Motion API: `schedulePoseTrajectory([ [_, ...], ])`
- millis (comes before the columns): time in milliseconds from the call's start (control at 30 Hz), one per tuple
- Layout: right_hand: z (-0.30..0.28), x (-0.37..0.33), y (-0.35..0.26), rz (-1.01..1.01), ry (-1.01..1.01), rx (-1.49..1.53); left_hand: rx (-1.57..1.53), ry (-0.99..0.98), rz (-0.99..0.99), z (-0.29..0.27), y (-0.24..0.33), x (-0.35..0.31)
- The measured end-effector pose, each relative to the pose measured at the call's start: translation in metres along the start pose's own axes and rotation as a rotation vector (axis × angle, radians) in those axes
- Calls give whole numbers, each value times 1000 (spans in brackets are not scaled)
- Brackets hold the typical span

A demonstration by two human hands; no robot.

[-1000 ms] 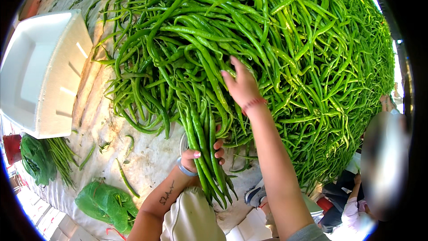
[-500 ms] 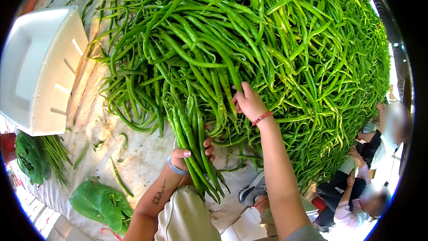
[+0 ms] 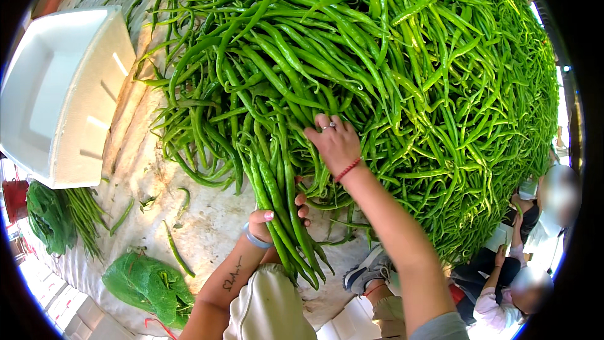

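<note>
A bunch of long green chili peppers (image 3: 274,195) is in my left hand (image 3: 261,225), its thumb and fingers wrapped around the lower half. The pepper tips hang down over my knee, and their upper ends lean against a large pile of green chili peppers (image 3: 402,119). My right hand (image 3: 336,146), with a ring and a red beaded bracelet, is on the near side of the pile, just above and right of the bunch. Its fingers are bent down onto peppers there; the fingertips are hidden among them, so which peppers they grip does not show.
A white foam box (image 3: 75,97) stands at the left on a pale, stained sheet (image 3: 148,204). Two green mesh bags (image 3: 148,283) and loose peppers (image 3: 179,249) lie nearer. A shoe (image 3: 368,271) is at lower right. Other people (image 3: 503,277) sit along the pile's right edge.
My right hand has moved slightly left and turned its back upward, fingers now down on the peppers. My left hand keeps its bunch. The whole view has shifted a little.
</note>
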State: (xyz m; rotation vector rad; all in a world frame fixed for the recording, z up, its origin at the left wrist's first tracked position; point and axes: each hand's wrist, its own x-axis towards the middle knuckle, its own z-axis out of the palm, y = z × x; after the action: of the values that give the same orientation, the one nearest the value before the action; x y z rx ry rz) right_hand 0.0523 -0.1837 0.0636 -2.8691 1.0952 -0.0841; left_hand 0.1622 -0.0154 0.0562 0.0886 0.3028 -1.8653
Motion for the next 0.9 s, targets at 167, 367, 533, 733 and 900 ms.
schedulePoseTrajectory([
  [167,-13,-22,56,-369,38,-103,-73,-31,79,-11,4,-7],
  [367,-24,-16,65,-625,-208,-37,-81,-95,135,-7,4,1],
  [533,-81,-58,50,-203,298,900,-31,-74,144,-6,9,-2],
  [733,-135,-72,49,660,312,1123,45,-4,82,4,5,16],
  [900,-86,-46,-12,588,-469,1246,135,97,30,10,-3,23],
])
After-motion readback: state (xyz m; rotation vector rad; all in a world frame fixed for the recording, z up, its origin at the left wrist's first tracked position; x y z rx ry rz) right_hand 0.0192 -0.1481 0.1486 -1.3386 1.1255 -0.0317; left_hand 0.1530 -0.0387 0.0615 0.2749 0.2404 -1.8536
